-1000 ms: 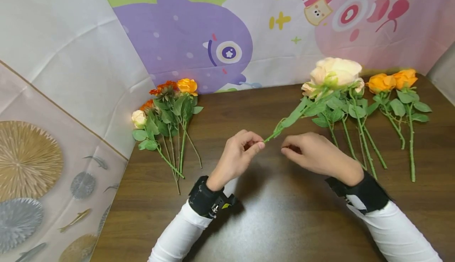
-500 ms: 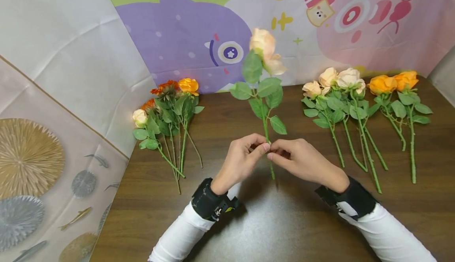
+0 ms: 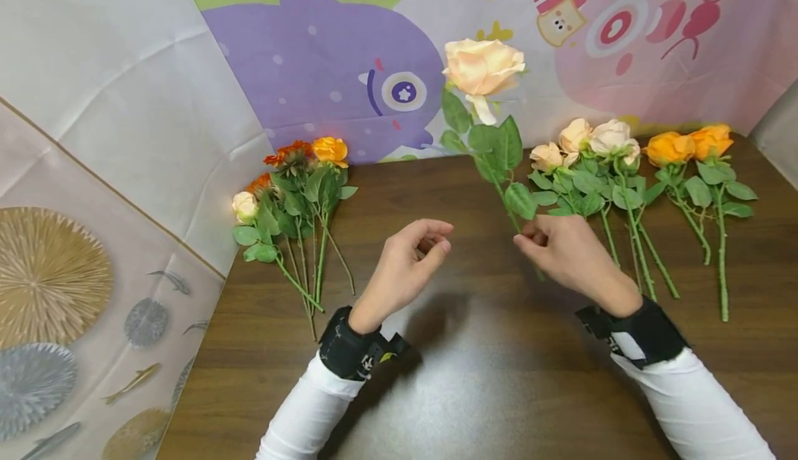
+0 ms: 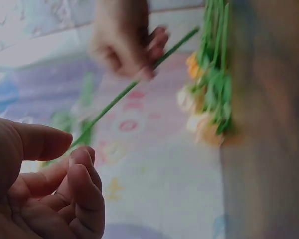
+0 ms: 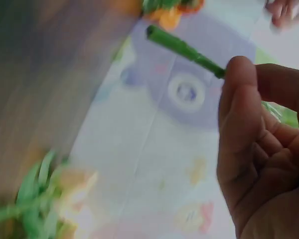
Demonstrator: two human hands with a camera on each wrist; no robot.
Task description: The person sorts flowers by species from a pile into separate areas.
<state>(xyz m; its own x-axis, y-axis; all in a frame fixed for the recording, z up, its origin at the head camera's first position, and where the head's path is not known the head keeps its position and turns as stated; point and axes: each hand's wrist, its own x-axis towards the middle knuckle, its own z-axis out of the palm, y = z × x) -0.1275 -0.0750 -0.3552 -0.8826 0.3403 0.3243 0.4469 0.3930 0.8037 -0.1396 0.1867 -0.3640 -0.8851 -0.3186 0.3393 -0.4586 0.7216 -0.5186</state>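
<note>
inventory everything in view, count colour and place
table: one, brown, lower half
backdrop: one, multicoloured, behind table
side cloth: one, pale, patterned, left
mixed flowers: at least four, red-orange, orange, cream, table's left
peach roses: at least three, peach, table's right
orange roses: two, orange, far right
held rose: one, peach, raised, centre
sleeves: two, white, lower left, lower right
wrist straps: two, black, by sleeves
left hand: one, mid-left, holding nothing
right hand: one, pinching held rose
</note>
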